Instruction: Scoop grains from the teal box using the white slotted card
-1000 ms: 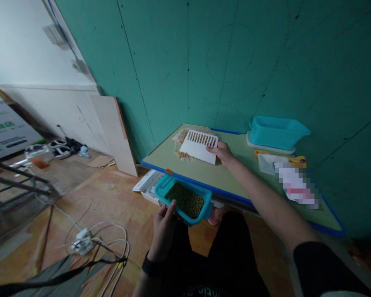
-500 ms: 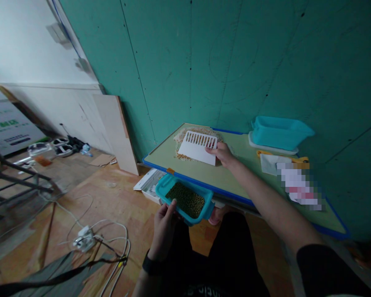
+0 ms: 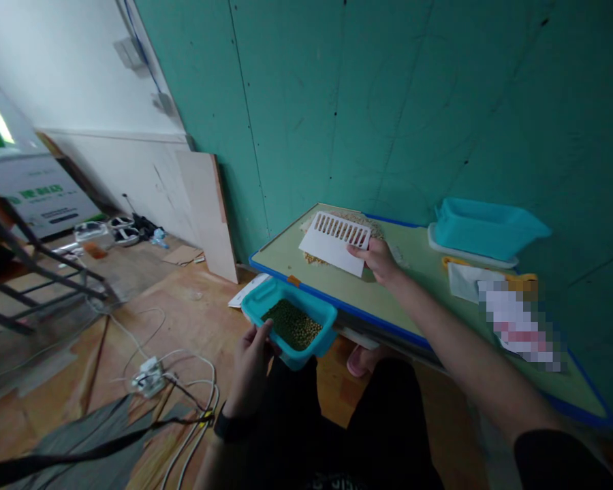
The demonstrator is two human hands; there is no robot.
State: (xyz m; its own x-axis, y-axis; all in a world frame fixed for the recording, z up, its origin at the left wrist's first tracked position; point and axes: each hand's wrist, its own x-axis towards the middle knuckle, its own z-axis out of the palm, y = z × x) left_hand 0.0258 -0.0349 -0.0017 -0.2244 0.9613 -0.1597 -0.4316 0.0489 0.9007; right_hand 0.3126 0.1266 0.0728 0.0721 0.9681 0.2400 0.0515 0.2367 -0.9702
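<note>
My left hand point(image 3: 254, 350) grips the near rim of a turquoise plastic tub point(image 3: 327, 320), thumb over the edge. Inside it lie green beans point(image 3: 287, 320) and, towards the right end, pale yellowish beans point(image 3: 306, 333). The tub is held just off the table's front edge, above my lap. My right hand point(image 3: 381, 260) pinches the right side of a flat white slotted scoop point(image 3: 332, 246). That scoop is over a spread heap of mixed grains point(image 3: 314, 259) on the table, its slots facing the wall; the scoop hides part of the heap.
The pale green table point(image 3: 409, 299) has a blue edge. A second turquoise tub point(image 3: 490, 228) stands on a white lid at the right, near a white and yellow cloth point(image 3: 464, 280). A power strip with cables point(image 3: 150, 376) lies on the floor at left, near a metal-framed chair point(image 3: 35, 272).
My view has turned left. The tub in my left hand has moved left and slightly away from the table edge. The scoop stays over the grains, a little more tilted.
</note>
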